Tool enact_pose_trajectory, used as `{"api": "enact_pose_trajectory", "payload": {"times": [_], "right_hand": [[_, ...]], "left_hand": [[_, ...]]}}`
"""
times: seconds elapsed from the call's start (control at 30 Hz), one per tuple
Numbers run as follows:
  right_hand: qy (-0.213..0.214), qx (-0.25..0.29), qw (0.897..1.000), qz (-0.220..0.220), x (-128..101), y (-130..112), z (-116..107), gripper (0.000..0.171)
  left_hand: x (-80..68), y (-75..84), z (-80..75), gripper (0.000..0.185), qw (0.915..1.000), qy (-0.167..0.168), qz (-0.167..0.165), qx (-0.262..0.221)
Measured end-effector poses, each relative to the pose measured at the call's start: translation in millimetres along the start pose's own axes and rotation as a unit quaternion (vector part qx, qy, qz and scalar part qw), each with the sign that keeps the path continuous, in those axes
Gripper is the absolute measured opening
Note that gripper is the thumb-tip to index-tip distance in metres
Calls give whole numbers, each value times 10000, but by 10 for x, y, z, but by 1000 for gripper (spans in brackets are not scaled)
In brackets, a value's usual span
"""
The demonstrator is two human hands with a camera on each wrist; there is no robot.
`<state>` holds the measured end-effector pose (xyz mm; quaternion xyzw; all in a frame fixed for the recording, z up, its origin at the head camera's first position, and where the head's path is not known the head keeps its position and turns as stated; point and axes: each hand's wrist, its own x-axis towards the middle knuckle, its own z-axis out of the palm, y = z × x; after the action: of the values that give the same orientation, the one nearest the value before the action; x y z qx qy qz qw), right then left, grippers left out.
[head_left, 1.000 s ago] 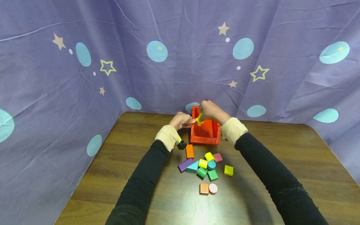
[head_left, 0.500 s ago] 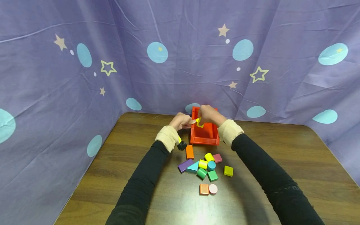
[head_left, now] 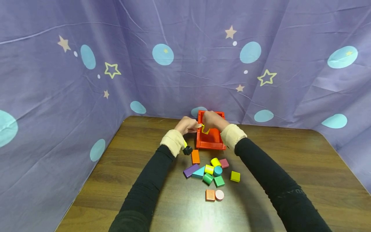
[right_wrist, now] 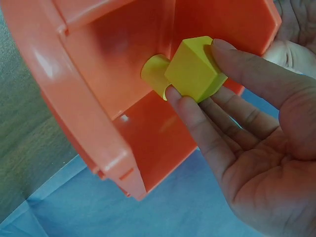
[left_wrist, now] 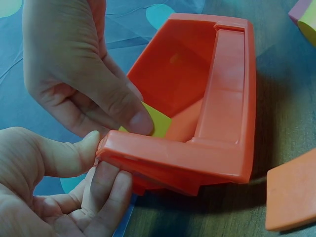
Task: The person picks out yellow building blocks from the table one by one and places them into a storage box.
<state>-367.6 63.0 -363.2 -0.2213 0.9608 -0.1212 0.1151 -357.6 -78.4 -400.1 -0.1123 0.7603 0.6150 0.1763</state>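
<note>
on the left my left hand [head_left: 188,125] pinches the near left corner of the orange bin [head_left: 211,141], thumb on the rim and fingers curled under it, as the left wrist view shows [left_wrist: 59,197]. the bin sits at the far edge of the table [head_left: 290,180], against the purple curtain [head_left: 87,80]. moving right, my right hand [head_left: 213,120] reaches inside the bin and holds a yellow block [right_wrist: 195,69] between fingertips and thumb, pressed near the bin's inner wall beside a small yellow cylinder [right_wrist: 155,74] already in there. i judge the block to be light, rigid painted wood, smooth and a bit slippery, so opposite flat faces are the place to take it, not the edges. the bin looks like thin stiff plastic, light enough to slide, hence the steadying pinch at its rim. nearer me lie the loose coloured blocks [head_left: 213,172], well apart from both hands.
</note>
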Motion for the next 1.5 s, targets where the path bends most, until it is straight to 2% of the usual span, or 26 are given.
{"api": "enact_pose_trajectory", "payload": {"times": [0.07, 0.13, 0.27, 0.43, 0.73, 1.17, 1.5], "right_hand": [[-41, 0, 10000, -15, 24, 0, 25, 47], [-18, -26, 10000, -47, 38, -1, 44, 48], [5, -28, 10000, -36, 42, -10, 66, 44], [-59, 36, 10000, 71, 38, -21, 87, 38], [-124, 160, 9997, 160, 39, -39, 112, 23], [-50, 136, 9997, 196, 49, -43, 183, 19], [-118, 115, 9995, 280, 115, -20, 195, 21]], "left_hand": [[-7, -1, 1, 10, 10000, 12, 6, 15], [-11, -3, 1, 10, 10000, 26, 26, 28], [-11, -9, 2, 4, 9999, 57, 72, 97], [-1, -15, 0, 15, 9999, 50, 114, 86], [4, -14, -1, 14, 9999, 40, 137, -30], [23, -46, -17, 28, 9998, 14, 160, 154], [-2, -32, -22, 28, 9996, 36, 157, 215]]}}
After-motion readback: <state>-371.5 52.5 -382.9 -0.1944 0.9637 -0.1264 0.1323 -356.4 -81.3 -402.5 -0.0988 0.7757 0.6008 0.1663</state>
